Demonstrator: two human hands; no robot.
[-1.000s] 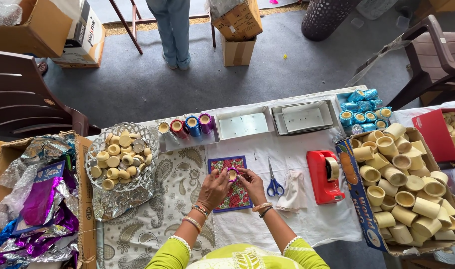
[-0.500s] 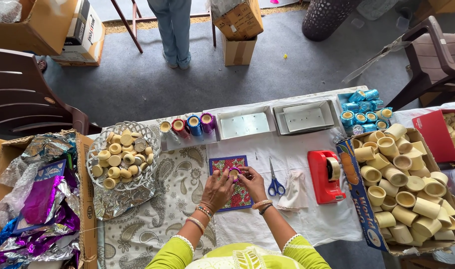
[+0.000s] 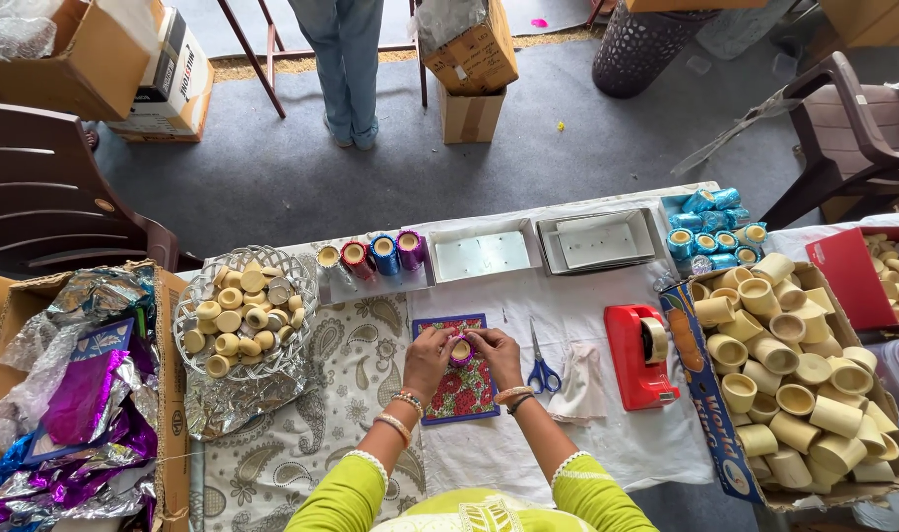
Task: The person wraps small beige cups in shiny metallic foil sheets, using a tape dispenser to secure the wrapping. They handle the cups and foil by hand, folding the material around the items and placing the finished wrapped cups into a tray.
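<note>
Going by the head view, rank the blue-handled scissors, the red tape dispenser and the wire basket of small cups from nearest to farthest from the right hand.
From the right hand:
1. Scissors, just right of it on the white cloth.
2. Red tape dispenser, further right, beyond the scissors.
3. Wire basket, far across on the left side, past the left hand.

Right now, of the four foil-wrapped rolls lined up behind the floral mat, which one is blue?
The blue roll, third from the left in the row. To its left stand the gold roll and red roll; the purple roll is on its right.
</note>
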